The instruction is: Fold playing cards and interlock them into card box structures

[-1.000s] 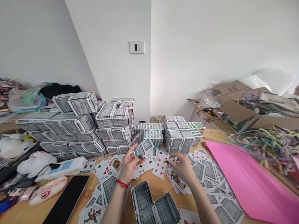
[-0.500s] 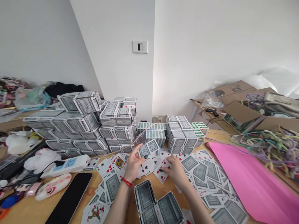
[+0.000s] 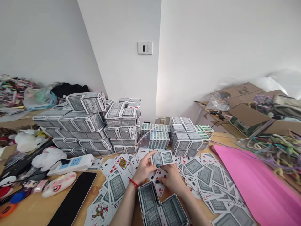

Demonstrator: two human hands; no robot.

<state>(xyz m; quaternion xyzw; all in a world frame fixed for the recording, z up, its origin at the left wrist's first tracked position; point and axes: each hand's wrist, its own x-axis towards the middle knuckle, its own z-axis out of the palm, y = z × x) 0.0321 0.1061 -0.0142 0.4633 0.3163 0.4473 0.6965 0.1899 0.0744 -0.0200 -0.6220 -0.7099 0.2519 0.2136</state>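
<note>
Above counter (image 3: 35,212), joined card pair (image 3: 162,158) being pinched in left hand (image 3: 143,169); right hand (image 3: 171,176) being held half-curled just beside, over diamond card (image 3: 161,187), any grip unclear. Nearer, open card box (image 3: 152,217) being seen. Pair apparently being positioned; steady left pinch being called for.

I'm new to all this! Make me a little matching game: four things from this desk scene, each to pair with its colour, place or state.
Things:
1. Phone
2. Pink sheet
3. Power strip
4. Left hand

Descriptions:
A. White with blue panels
B. Holding a card-patterned piece
C. Lying flat, with a black face
D. Spread on the right side of the table

Right pairs: 1-C, 2-D, 3-A, 4-B
</note>
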